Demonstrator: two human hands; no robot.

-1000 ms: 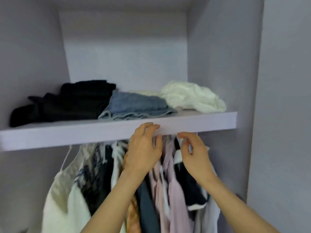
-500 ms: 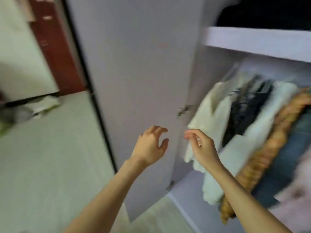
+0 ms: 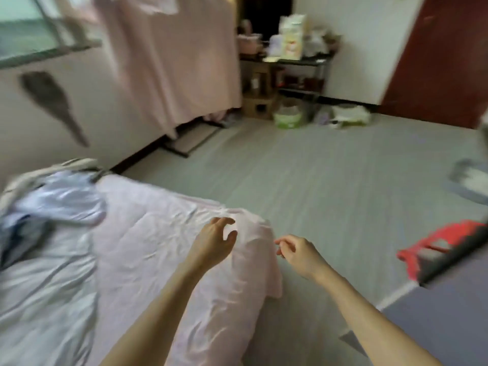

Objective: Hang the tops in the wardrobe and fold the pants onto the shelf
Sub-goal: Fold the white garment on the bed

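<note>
Your hands empty: left hand (image 3: 215,240) fingers spread, loosely curled, over bed (image 3: 148,233) corner; right hand (image 3: 299,253) loosely curled, over floor just off bed edge. Clothes pile (image 3: 52,207) lies on bed, well to left of and beyond left hand. Left hand nearer. Pile blurred; long axis seems to run left-right, pointing unclear. Reach left, across bed.
</note>
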